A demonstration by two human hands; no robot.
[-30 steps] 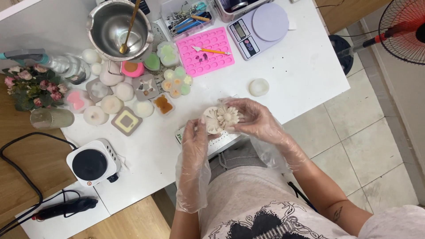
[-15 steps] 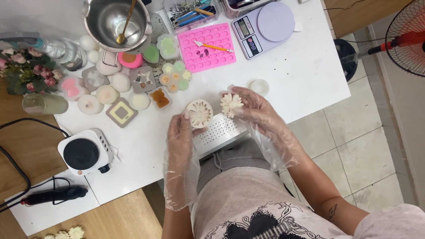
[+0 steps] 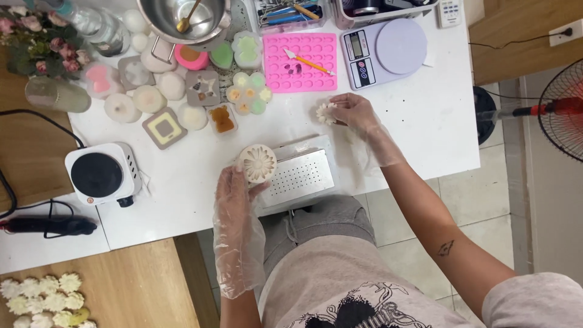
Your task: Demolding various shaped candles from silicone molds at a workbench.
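Left grip: the gloved left hand (image 3: pixel 238 189) wraps its fingers around a round flower mould (image 3: pixel 257 163), held at the near edge of the white table (image 3: pixel 425 115).
Right grip: the gloved right hand (image 3: pixel 355 112) pinches a small cream flower (image 3: pixel 325 113) just above the table, below the pink mould tray (image 3: pixel 302 61).
Between hands: a perforated metal box (image 3: pixel 300 175).
Nearby: a digital scale (image 3: pixel 384 51); a small hotplate (image 3: pixel 100 175).
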